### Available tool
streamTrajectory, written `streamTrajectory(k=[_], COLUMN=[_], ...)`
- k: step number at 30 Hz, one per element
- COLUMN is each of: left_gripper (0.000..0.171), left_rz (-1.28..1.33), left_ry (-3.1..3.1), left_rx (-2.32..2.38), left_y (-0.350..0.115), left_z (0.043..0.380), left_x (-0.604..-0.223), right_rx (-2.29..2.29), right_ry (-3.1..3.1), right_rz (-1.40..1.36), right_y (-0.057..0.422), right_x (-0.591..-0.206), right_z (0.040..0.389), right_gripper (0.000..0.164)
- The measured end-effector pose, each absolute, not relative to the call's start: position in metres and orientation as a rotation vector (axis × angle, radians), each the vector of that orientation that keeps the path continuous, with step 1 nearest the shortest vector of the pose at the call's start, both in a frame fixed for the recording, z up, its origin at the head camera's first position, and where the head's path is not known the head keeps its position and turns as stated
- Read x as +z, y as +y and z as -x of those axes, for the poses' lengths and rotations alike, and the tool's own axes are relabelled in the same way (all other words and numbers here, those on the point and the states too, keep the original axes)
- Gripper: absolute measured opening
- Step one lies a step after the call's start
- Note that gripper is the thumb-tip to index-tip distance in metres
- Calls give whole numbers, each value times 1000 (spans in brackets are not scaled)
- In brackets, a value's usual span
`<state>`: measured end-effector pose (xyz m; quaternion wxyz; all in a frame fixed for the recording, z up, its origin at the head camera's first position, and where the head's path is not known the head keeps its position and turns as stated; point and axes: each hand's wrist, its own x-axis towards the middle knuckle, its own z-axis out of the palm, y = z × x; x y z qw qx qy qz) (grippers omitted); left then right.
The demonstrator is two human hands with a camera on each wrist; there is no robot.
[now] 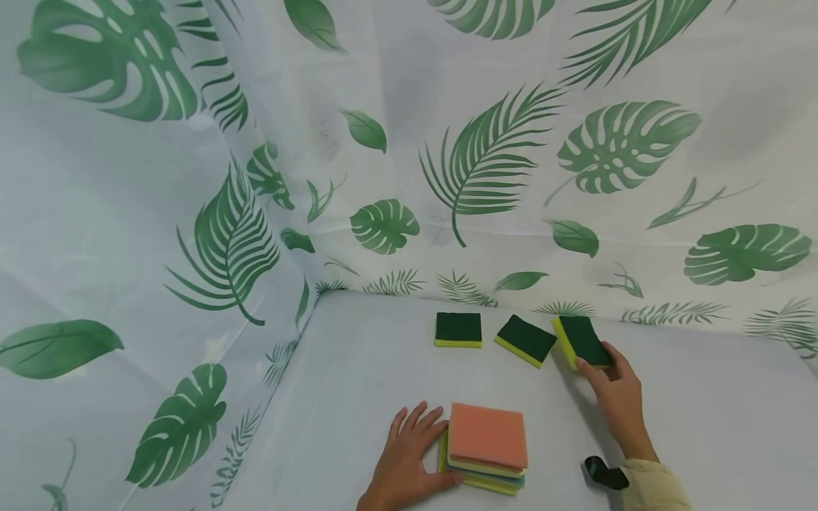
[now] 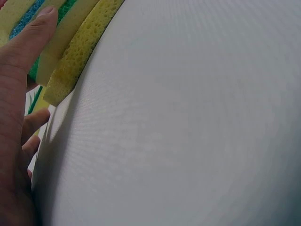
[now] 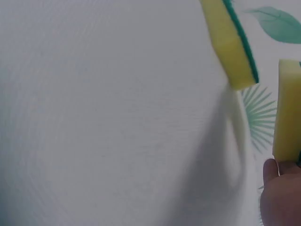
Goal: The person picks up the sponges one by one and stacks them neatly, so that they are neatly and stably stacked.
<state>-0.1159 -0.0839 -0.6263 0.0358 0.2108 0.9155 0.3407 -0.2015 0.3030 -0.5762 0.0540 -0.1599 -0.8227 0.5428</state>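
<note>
My right hand (image 1: 618, 397) pinches a scouring sponge (image 1: 583, 341) with a dark green top and yellow foam, tilted near the back of the table. In the right wrist view the held sponge (image 3: 288, 110) shows at the right edge, above a fingertip. My left hand (image 1: 409, 458) rests beside a stack of sponges and cloths (image 1: 488, 434), orange on top, with yellow and blue layers below. Its fingers are spread at the stack's left side and the thumb touches the front edge. The left wrist view shows the thumb against the layered side of the stack (image 2: 77, 52).
Two more green and yellow sponges lie near the back edge, one straight (image 1: 458, 329) and one angled (image 1: 525, 341) just left of the held one. A black object (image 1: 603, 473) is at the right sleeve (image 1: 653, 486). Leaf-printed curtains (image 1: 396, 163) stand behind and left of the white table (image 1: 345, 376).
</note>
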Motion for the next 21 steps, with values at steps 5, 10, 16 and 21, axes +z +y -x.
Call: streamTrajectory(k=[5, 10, 16, 21], left_gripper=[89, 89, 89, 91], left_rz=[-627, -630, -639, -614], left_ry=[2794, 2791, 2806, 2799], left_rx=[1038, 1038, 1020, 1006], left_y=[-84, -84, -85, -83], left_z=[116, 115, 116, 116], left_x=[-625, -625, -626, -625], right_rx=[1639, 1602, 1589, 1596], right_ry=[-2569, -2608, -2648, -2658], right_rz=[327, 168, 49, -53], right_y=[299, 289, 277, 267], right_x=[-561, -546, -529, -514], right_z=[190, 177, 168, 157], right_gripper=[88, 85, 84, 80])
